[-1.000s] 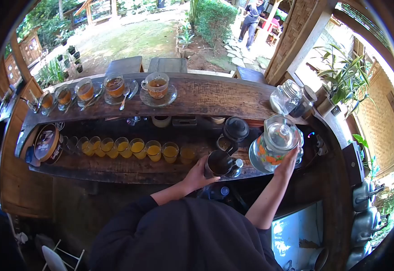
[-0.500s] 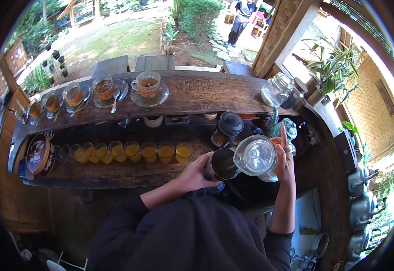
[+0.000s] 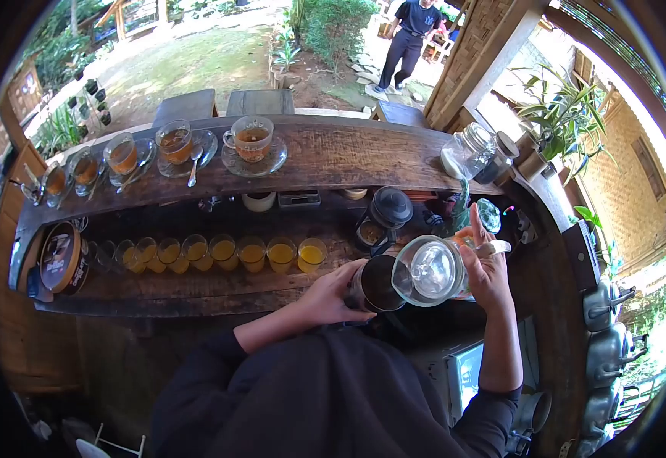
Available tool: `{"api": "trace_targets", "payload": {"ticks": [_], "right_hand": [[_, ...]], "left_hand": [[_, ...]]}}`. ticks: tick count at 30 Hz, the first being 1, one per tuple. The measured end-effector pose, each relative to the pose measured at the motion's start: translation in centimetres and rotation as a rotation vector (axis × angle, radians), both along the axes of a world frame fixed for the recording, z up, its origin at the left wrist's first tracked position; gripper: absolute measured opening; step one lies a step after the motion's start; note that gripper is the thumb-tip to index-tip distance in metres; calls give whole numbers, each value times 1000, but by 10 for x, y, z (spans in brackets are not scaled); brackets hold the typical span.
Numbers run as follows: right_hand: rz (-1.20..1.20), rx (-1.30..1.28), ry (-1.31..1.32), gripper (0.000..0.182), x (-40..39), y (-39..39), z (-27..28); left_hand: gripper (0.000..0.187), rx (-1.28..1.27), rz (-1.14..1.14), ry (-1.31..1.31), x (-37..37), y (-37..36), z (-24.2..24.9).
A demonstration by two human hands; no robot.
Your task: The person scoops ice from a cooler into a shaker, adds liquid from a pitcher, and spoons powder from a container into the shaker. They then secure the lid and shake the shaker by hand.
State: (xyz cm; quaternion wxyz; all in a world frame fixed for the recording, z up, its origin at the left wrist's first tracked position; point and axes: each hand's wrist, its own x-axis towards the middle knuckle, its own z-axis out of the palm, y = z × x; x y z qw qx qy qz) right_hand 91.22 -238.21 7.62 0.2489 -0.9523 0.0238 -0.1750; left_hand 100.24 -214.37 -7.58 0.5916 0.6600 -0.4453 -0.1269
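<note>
Right hand (image 3: 489, 271) tipping glass jar (image 3: 430, 270) over dark cup (image 3: 377, 284), left hand (image 3: 333, 294) steadying it

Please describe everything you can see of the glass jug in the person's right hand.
The glass jug is clear, round-bodied, with a glass lid and knob on top. The right hand holds it at its side, tipped toward the dark metal cup that the left hand grips. Its rim meets the cup's edge. Its contents cannot be told.

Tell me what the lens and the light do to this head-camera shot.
Head view: a fisheye lens bends the wooden counter into an arc and leaves black corners. Sunlight washes out the garden and the wall at right, while the space under the counter stays dark. Glare sits on the glass pitcher in the right hand; the left hand and dark cup stay sharp.
</note>
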Motion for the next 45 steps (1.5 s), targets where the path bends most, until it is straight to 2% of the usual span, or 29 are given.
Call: {"api": "trace_targets", "payload": {"ticks": [21, 34, 39, 45], "right_hand": [[22, -347, 33, 65, 2, 0, 23], [26, -406, 42, 62, -3, 5, 33], [42, -502, 17, 61, -5, 6, 37], [84, -478, 1, 61, -6, 9, 42]], "left_hand": [[89, 60, 9, -39, -6, -1, 7], [90, 54, 2, -73, -7, -4, 7], [90, 45, -3, -91, -9, -3, 8], [90, 61, -19, -78, -11, -2, 12]]}}
